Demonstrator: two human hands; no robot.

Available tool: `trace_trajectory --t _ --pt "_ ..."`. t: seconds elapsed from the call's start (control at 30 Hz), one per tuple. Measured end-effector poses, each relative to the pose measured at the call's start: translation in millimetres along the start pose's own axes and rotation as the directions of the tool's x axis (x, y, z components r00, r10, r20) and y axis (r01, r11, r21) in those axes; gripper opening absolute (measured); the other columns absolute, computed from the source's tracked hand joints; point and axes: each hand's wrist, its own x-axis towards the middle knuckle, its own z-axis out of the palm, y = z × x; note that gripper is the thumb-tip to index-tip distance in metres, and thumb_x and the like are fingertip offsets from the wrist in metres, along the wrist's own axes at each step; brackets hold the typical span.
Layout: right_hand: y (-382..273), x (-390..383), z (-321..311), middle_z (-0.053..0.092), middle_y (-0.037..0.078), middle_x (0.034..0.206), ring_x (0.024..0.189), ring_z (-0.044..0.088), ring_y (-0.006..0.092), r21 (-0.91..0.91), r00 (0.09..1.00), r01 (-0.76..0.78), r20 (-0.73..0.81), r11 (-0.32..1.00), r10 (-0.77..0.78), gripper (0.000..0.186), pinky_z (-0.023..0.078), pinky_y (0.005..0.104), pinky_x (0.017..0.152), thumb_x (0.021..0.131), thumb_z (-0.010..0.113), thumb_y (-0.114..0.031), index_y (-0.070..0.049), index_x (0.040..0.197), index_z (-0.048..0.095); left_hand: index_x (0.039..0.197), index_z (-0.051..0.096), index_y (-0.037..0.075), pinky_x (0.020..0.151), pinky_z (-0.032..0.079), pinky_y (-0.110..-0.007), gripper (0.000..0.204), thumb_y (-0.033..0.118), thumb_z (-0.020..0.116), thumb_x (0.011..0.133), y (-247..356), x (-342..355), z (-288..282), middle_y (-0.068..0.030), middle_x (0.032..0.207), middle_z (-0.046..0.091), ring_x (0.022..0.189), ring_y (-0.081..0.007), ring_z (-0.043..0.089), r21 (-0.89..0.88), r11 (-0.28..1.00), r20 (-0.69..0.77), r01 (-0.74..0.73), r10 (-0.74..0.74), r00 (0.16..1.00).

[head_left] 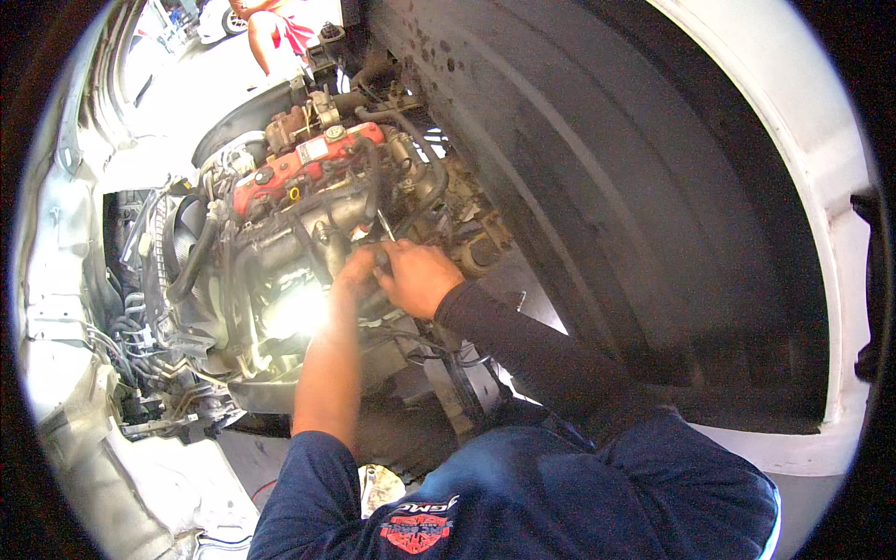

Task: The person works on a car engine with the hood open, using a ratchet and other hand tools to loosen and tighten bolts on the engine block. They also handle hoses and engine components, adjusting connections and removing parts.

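Observation:
Both my hands meet over the front side of an engine [280, 238] with a red valve cover [303, 163]. My right hand [420, 278], in a dark sleeve, is closed, its thumb and fingers bent toward the left hand. A slim shiny metal rod [385, 225] sticks up past its fingers; what its lower end is stays hidden. Against it, my left hand [353, 271] has its fingers curled in, with a small dark piece [381, 258] showing between the two hands. Whether that piece and the rod belong together I cannot tell.
Dark hoses [434, 177] and pipes run round the engine. To the right rises a large dark panel [607, 187] with a white rim. Wiring and metal lines [140, 345] lie at the left, beside pale bodywork [65, 327]. Another person's leg [264, 42] shows at the top.

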Motion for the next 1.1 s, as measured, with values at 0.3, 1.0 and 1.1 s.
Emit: trace_trajectory --t 0.3,1.0,1.1 --pt "17 -4 7 0.072 0.025 0.107 0.094 0.072 0.0415 0.065 0.999 0.03 0.017 0.997 -0.031 0.042 0.055 0.0518 0.088 0.091 0.068 -0.034 0.0 0.118 0.068 0.116 0.074 0.001 0.092 0.057 -0.04 0.03 0.019 0.066 0.094 -9 16 -8 -0.0095 0.116 0.074 0.101 -0.0257 0.07 0.063 0.994 0.117 -0.09 0.082 0.99" --pt "65 -16 11 0.072 0.026 0.109 0.105 0.069 0.0374 0.528 0.867 -0.22 -0.279 0.82 0.413 0.043 0.052 0.0427 0.094 0.096 0.062 -0.024 0.007 0.126 0.06 0.107 0.072 0.004 0.077 0.054 -0.037 0.021 0.022 0.064 0.101 6 2 26 -0.0078 0.099 0.073 0.083 -0.021 0.066 0.09 0.995 0.069 -0.031 0.025 0.997" --pt "66 -15 4 0.071 0.024 0.108 0.104 0.069 0.0341 0.622 0.856 -0.271 -0.193 0.734 0.479 0.042 0.051 0.0434 0.092 0.097 0.063 -0.026 0.006 0.124 0.06 0.106 0.072 0.001 0.074 0.053 -0.036 0.02 0.02 0.07 0.098 -1 9 28 -0.0074 0.095 0.073 0.079 -0.0215 0.065 0.216 0.973 -0.045 -0.084 0.096 0.994"
